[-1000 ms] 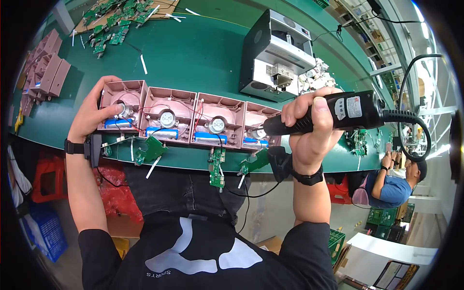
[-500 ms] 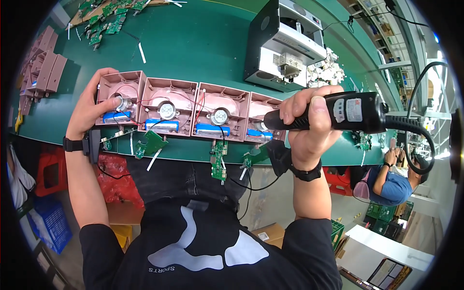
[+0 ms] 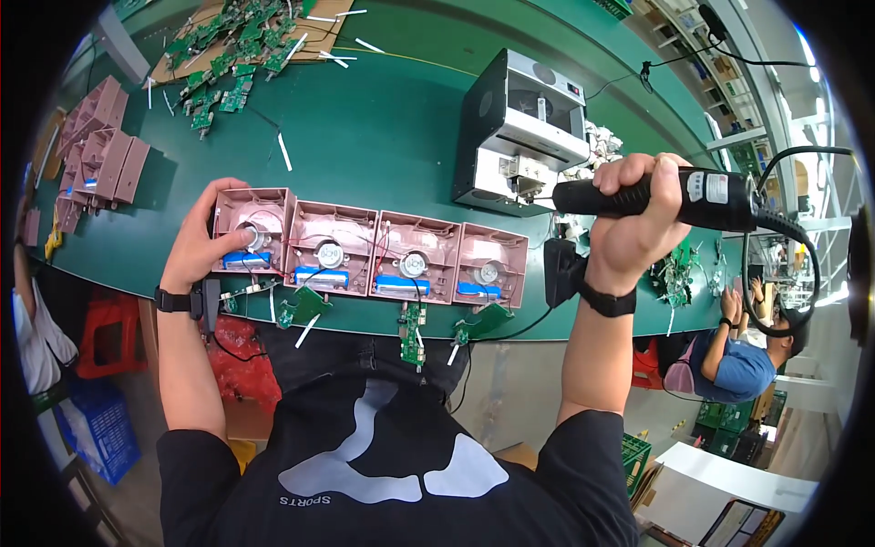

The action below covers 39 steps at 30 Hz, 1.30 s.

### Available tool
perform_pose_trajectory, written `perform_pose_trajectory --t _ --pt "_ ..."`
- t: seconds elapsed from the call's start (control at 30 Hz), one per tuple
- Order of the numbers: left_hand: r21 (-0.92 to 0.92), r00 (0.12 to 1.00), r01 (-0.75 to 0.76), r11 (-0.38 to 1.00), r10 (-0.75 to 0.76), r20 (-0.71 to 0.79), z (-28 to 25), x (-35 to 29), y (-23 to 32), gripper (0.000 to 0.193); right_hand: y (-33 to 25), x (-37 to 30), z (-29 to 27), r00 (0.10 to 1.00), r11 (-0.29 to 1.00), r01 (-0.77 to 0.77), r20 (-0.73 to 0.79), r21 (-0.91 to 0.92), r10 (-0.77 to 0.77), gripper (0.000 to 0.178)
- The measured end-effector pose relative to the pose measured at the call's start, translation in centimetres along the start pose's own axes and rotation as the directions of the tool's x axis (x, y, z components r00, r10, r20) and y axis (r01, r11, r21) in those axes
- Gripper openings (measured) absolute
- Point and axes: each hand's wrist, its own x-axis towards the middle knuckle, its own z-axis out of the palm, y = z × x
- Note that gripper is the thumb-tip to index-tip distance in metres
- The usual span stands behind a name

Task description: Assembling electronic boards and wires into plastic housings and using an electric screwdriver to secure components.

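Note:
A row of several pink plastic housings (image 3: 375,257) stands open side up near the front edge of the bench. Each holds a round silver speaker (image 3: 414,264) and a blue cylindrical battery (image 3: 403,287). My left hand (image 3: 196,244) grips the leftmost housing, its thumb inside on the speaker there. In my right hand (image 3: 641,217) is a black corded electric screwdriver (image 3: 720,198), held sideways. Its bit points left, at the front of a black and silver screw feeder (image 3: 524,137); whether a screw sits on it is too small to tell. Wired green circuit boards (image 3: 413,328) hang over the bench edge.
More green boards (image 3: 246,46) lie on cardboard at the far left. Pink housings (image 3: 100,164) are stacked at left. Small white parts (image 3: 602,146) lie beside the feeder, and boards (image 3: 676,278) sit to my right. A co-worker in blue (image 3: 738,365) sits at far right.
My right hand has lifted the screwdriver off the rightmost housing and carried it up and right to the screw feeder. My left hand stays on the leftmost housing; the view has shifted.

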Motion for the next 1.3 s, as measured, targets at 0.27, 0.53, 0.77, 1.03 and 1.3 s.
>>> perform_pose_trajectory --t 0.27,0.53,0.77,1.03,1.3 --pt "-0.005 0.999 0.009 1.000 -0.009 -0.033 0.1 0.1 -0.2 0.069 -0.1 0.2 -0.2 1.000 1.000 -0.023 0.005 -0.006 0.023 0.016" --pt "-0.002 1.000 -0.010 1.000 0.010 -0.021 0.3 0.3 -0.3 0.066 1.6 1.8 2.4 1.000 0.997 -0.024 -0.021 -0.069 0.022 0.018" --pt "0.032 0.997 -0.010 0.999 0.008 0.072 0.1 1.0 -0.1 0.065 -0.6 -2.6 4.1 0.969 0.969 -0.247 0.023 -0.011 0.247 0.021" --pt "0.052 0.994 -0.056 0.997 0.051 0.095 -0.1 1.8 -0.6 0.065 -2.5 -9.8 6.4 0.964 0.988 -0.156 0.216 -0.020 0.156 0.032" --pt "-0.013 0.995 -0.072 0.997 0.072 0.065 0.1 1.8 -0.2 0.059 -0.6 -11.3 6.1 0.970 0.986 -0.134 0.192 -0.102 0.152 0.033"
